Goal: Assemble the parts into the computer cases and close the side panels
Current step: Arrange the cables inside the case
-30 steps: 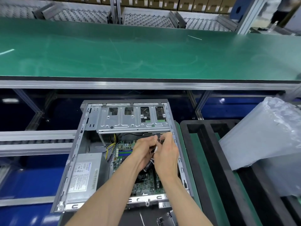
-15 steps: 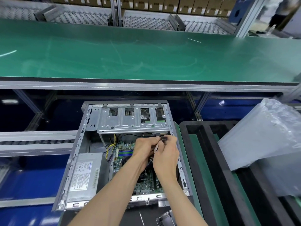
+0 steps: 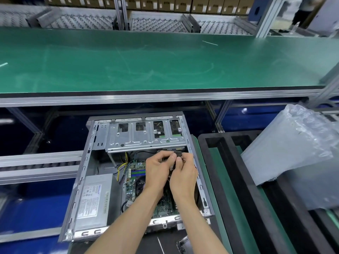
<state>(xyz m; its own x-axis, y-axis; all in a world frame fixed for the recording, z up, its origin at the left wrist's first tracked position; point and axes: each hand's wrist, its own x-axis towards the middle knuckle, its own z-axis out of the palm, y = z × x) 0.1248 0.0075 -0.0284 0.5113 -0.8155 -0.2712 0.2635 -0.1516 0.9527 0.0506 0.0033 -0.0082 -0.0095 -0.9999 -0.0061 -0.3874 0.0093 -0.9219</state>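
Observation:
An open grey computer case (image 3: 80, 182) lies flat below me with its side panel off. Inside are a silver drive cage (image 3: 143, 138) at the far end, a power supply (image 3: 93, 200) at the near left and a green motherboard (image 3: 134, 175). Both hands work just under the drive cage's right end. My left hand (image 3: 157, 171) and my right hand (image 3: 183, 175) pinch a small black cable connector (image 3: 178, 154) together, with thin wires trailing down between them. The board under my hands is hidden.
A wide green conveyor belt (image 3: 165, 61) runs across beyond the case. Black foam trays (image 3: 238, 180) sit to the right, with a stack of clear plastic bags (image 3: 293, 149) on them. A metal part (image 3: 183, 242) lies near the case's front edge. Roller racks and cartons line the back.
Both hands have moved slightly up toward the drive cage while keeping hold of the connector. The case has not moved.

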